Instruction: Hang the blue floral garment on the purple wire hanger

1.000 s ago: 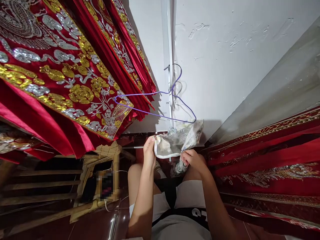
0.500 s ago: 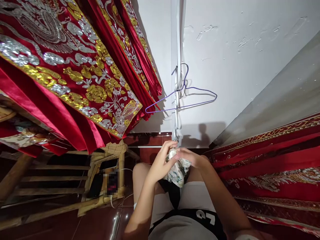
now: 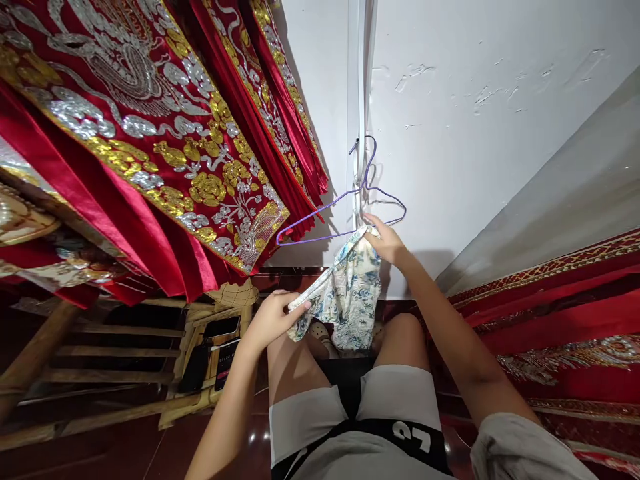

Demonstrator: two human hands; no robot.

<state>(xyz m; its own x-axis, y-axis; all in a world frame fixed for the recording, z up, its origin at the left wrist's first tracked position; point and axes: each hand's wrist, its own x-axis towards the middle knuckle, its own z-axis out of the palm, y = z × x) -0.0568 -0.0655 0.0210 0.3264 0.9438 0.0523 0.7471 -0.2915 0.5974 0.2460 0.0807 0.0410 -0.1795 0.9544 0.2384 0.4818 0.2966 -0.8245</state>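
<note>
A thin white garment with a blue and green print [image 3: 357, 293] is stretched between my two hands, its lower part hanging in folds above my knees; its exact kind is not clear. My left hand [image 3: 277, 317] pinches one end of its upper edge, low on the left. Higher up on the right, my right hand [image 3: 384, 241] grips the other end, thumb and fingers closed on the fabric. Right at that hand is the lower bar of a purple hanger [image 3: 313, 239], hooked on a white strip on the wall. Whether the fingers touch the bar I cannot tell.
Red embroidered cloths with gold and silver sequins [image 3: 207, 189] hang at left. More red cloth [image 3: 575, 320] lies along the right side. A bamboo chair [image 3: 170, 363] at lower left bears phones [image 3: 223, 327]. The white wall [image 3: 450, 153] is ahead.
The bunched garment has been spread out and raised. My left hand has moved left and slightly down; my right hand has moved up to the hanger, which has shifted slightly.
</note>
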